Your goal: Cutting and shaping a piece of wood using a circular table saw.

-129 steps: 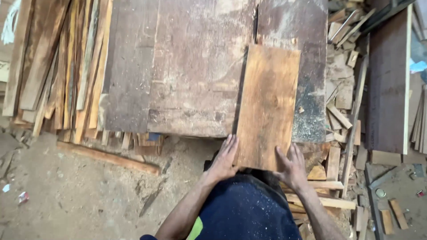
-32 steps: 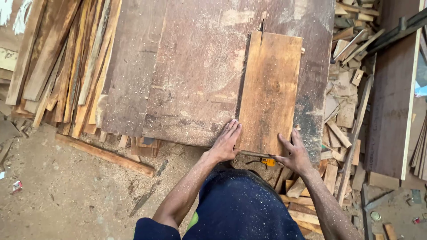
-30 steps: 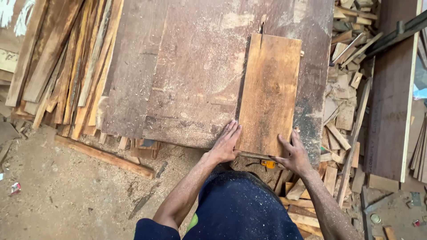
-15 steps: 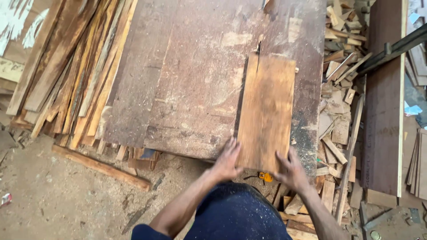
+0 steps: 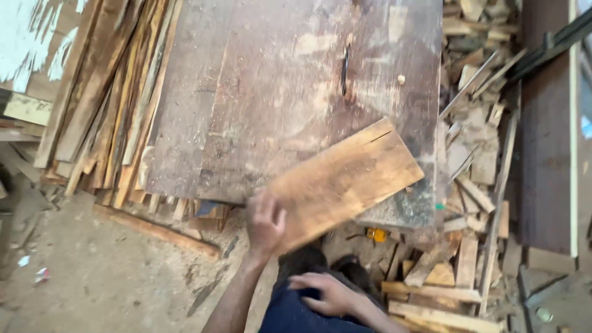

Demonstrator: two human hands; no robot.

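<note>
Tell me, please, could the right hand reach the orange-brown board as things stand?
Probably yes. The right hand rests low against the person's body, off the board, which lies close above it on the table, gripped by the left hand. Nothing lies between them.

Orange-brown rectangular wooden board (image 5: pixel 342 182), flat, angled diagonally across the table's near edge, short slit at far end

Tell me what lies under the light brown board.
The board lies slantwise on the dark worn table, its near end past the edge in the left hand. Below, scrap wood and something yellow show; the table beneath it is covered.
</note>
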